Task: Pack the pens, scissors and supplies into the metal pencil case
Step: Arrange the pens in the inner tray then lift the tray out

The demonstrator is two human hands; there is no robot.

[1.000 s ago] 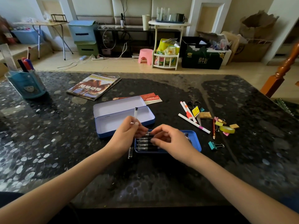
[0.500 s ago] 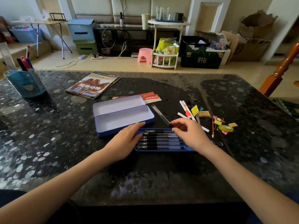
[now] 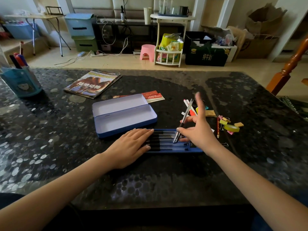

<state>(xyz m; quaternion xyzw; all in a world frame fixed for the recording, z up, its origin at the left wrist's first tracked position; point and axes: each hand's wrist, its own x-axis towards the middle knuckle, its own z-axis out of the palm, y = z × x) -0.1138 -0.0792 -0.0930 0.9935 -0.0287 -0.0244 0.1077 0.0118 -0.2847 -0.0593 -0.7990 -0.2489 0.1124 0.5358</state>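
On the dark speckled stone table (image 3: 50,130) the open blue metal pencil case (image 3: 125,115) lies with its pale lid folded back and nothing visible inside it. Just in front of it sits a shallow blue metal tray (image 3: 191,150) holding a row of clear black-capped pens (image 3: 166,142) lying side by side. The left hand (image 3: 131,145) rests flat on the left end of that tray, fingers straight and close together, pressing on the pens' caps. The right hand (image 3: 198,130) is over the tray's right end and pinches one clear black-gripped pen (image 3: 183,121) between thumb and a curled finger (which finger exactly is hard to tell), the pen tilted with its lower tip near the row in the tray; another finger sticks straight up, blurred. To the right of that hand lie white markers (image 3: 187,104), a red pencil (image 3: 218,126), a roll of yellow-green tape (image 3: 231,128) and several small coloured binder clips (image 3: 224,120), all on the table and outside the case. Farther back are an illustrated magazine (image 3: 91,84) and, at the left edge, a light blue pen holder (image 3: 21,82)
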